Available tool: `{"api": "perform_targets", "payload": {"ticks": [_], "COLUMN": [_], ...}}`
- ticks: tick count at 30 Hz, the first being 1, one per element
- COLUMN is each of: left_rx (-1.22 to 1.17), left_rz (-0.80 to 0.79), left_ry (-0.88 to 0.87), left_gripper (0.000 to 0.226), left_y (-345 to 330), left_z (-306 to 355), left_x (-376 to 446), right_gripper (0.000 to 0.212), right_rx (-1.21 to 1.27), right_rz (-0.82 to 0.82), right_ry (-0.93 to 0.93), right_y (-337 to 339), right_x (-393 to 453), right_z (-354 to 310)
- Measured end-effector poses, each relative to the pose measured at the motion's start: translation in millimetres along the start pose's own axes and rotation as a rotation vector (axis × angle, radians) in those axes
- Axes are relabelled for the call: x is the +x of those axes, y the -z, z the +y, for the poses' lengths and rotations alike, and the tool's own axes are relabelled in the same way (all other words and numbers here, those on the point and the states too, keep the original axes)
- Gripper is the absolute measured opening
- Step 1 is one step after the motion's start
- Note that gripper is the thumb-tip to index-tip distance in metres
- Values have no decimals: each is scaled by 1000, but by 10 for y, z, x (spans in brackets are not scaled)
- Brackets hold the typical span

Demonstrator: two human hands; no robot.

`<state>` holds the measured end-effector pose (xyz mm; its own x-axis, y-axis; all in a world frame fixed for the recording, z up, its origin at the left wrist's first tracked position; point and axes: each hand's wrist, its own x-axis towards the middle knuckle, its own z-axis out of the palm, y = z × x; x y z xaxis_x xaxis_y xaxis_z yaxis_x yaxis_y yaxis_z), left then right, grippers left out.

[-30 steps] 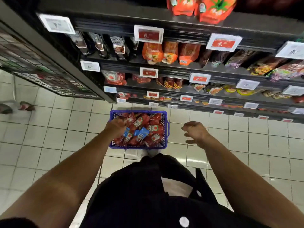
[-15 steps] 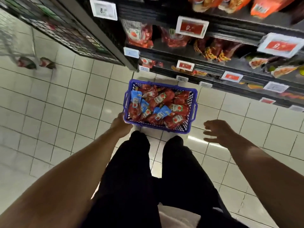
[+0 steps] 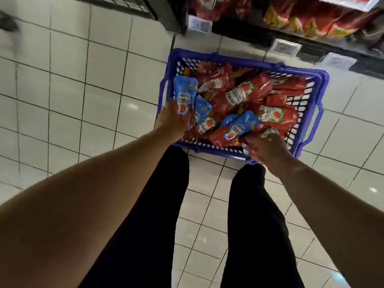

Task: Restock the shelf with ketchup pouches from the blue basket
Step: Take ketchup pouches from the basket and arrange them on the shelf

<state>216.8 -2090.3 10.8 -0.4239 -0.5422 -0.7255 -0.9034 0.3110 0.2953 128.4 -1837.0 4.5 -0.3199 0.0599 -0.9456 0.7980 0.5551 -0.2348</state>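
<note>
Presently listed, floor level, seen from the head view:

Blue basket [image 3: 245, 64]: plastic, slatted walls, standing on the pale tiled floor [image 3: 83, 84] just in front of the person's legs in black trousers [image 3: 158, 215]; its far side lies near the foot of the shelf [image 3: 311, 36].

Ketchup pouches [image 3: 245, 94]: red ones with green-and-white labels, piled loosely and lying at all angles, filling the basket. Several blue-topped pouches among them.

Left hand [image 3: 173, 119]: at the near left corner of the basket, fingers curled round the lower end of a blue-topped pouch [image 3: 184, 94], which stands nearly upright against the left wall. A second blue-topped pouch [image 3: 202, 110] lies just beside it, touching the hand; whether it is also gripped cannot be told.

Right hand [image 3: 265, 145]: over the near right part of the basket, fingers bent down into the pile. It touches the pouches there, beside another blue-topped pouch [image 3: 241, 125]; whether it has closed on one cannot be told, since the fingertips are hidden.

Shelf stock: red and orange packets [image 3: 301, 19] on the lowest visible level, blurred. White price tags [image 3: 283, 46] on the shelf edge, not legible.
</note>
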Motion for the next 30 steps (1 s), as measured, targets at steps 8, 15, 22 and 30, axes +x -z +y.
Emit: {"api": "perform_targets", "payload": {"ticks": [8,15,22,30], "left_rx": [-31,-140,21,-99], "left_rz": [127,186,-39,-224], "left_ry": [-129,-34,-108,-130], "left_gripper": [94,64,44,49], "left_y": [-513,-667,-636,-283], "left_z": [-42,-18,-252,-210], "left_x": [601,573,620,377], "right_gripper": [62,68,31,25], "right_rx": [-7,82,97,234], "right_rz": [333,426,314,213], "right_ry": [58,95,201,156], "right_y": [-538,-710,-823,-337], "right_x": [765,670,654,309], "right_z": [13,114,166,40]}}
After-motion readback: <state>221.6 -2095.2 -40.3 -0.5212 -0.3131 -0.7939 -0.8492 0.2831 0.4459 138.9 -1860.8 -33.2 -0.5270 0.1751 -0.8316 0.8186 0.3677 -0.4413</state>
